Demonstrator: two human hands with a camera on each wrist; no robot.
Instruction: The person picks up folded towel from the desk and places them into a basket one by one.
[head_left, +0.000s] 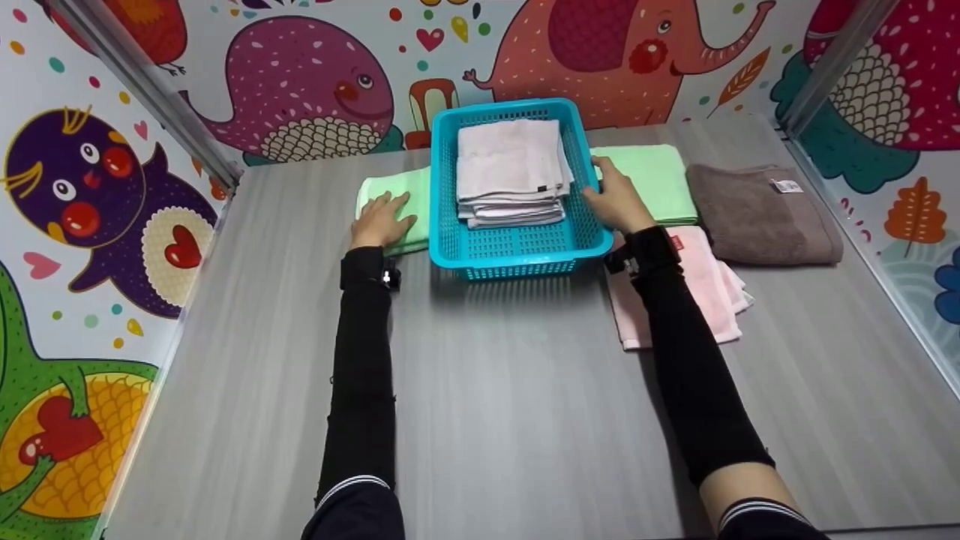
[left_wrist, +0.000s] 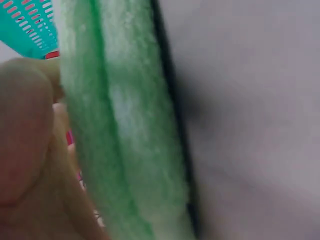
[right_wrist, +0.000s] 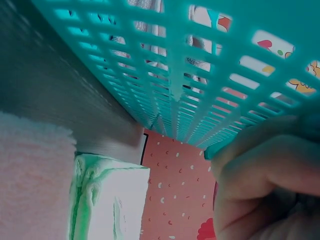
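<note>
A turquoise plastic basket (head_left: 517, 260) with slotted walls stands at the back middle of the table. Inside it lies a stack of folded pale pink and white towels (head_left: 510, 154). My right hand (head_left: 619, 199) grips the basket's right rim; the right wrist view shows its curled fingers (right_wrist: 265, 170) at the slotted wall. On the basket's left side, my left hand (head_left: 380, 221) rests with spread fingers on a folded light green towel (head_left: 417, 187). That towel's thick folded edge (left_wrist: 125, 115) fills the left wrist view, the thumb beside it. The basket hides the towel's right end.
Right of the basket lies another light green folded towel (head_left: 652, 180), with a brown towel (head_left: 757, 214) beyond it. A pink towel (head_left: 705, 285) lies partly under my right forearm. Patterned walls (head_left: 450, 60) enclose the grey table (head_left: 487, 390) at the back and sides.
</note>
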